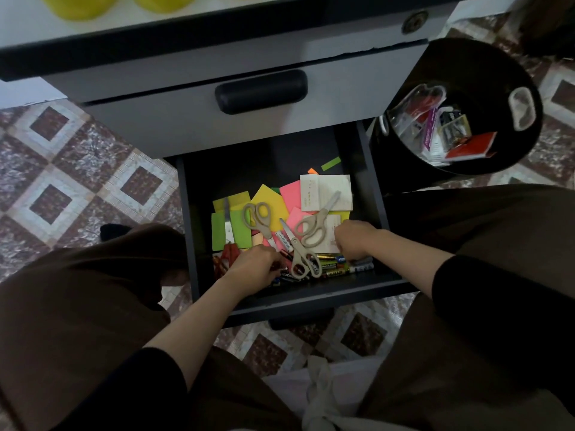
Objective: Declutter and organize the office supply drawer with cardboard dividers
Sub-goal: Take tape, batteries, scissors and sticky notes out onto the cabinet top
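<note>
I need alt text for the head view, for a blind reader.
The left hand and right hand reach into an open dark drawer of batteries, three scissors and coloured notes. A black bin with packaging stands beside it.

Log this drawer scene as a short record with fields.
Drawer: dark open drawer, contents unsorted
Scissors: three beige-handled metal pairs: left pair, middle pair, right pair
Notes: loose coloured paper sticky notes, partly under the scissors
Batteries: pile of cylindrical batteries at the front edge
Left hand: left hand in the batteries, fingers curled, grip unclear
Right hand: right hand curled beside the batteries, grip unclear
Bin: round black plastic bin right of the drawer, holding packaging
Dividers: none visible
</note>
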Available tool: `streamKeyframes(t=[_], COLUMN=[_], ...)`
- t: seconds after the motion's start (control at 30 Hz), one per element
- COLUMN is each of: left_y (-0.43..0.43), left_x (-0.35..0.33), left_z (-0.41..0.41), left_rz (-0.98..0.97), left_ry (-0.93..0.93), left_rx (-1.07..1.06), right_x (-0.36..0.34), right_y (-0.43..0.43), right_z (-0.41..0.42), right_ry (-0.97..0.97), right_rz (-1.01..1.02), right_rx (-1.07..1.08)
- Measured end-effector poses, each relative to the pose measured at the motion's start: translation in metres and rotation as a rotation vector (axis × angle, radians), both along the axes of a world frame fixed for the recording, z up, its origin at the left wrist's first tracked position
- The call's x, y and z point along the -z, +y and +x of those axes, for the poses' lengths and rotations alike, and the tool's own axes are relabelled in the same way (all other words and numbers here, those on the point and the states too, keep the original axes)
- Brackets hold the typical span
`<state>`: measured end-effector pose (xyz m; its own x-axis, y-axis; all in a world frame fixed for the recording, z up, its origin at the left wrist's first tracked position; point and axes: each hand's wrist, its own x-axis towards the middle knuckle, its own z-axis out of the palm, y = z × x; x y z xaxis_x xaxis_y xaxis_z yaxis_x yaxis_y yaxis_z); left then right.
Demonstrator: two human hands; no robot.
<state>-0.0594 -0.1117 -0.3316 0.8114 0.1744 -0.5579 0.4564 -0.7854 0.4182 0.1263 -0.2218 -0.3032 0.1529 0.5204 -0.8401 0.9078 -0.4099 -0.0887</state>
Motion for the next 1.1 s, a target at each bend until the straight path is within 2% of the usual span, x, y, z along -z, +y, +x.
streamKeyframes(t=[0.17,0.33,0.53,0.67,0.8,0.9,1.1], left_y=[-0.005,-0.014,-0.016,-0.01,0.003,0.011,0.019], left_x=[-0.003,-0.004,0.005,-0.001,-0.024,-0.047,-0.095], left_z=[0.001,0.009,0.009,0.007,0.007,0.008,0.007], left_rz=[-0.029,0.013,0.076,0.069,0.057,-0.031,-0.206], left_ry=[0.01,0.022,0.145,0.092,0.04,-0.015,-0.156], left_rx=[-0.023,0.062,0.025,0.004,-0.108,-0.247,-0.531], right_x=[0.0,0.001,0.001,0.0,-0.013,-0.035,-0.09], right_y=[0.0,0.001,0.005,0.01,0.015,0.022,0.028], right_z=[0.0,-0.003,0.001,0.004,0.006,0.006,0.006], right_ry=[0.016,0.057,0.131,0.197,0.318,0.431,0.651], right_rz=[0.002,0.02,0.029,0.071,0.151,0.239,0.405], right_rx=[0.032,0.087,0.173,0.299,0.551,0.694,0.835])
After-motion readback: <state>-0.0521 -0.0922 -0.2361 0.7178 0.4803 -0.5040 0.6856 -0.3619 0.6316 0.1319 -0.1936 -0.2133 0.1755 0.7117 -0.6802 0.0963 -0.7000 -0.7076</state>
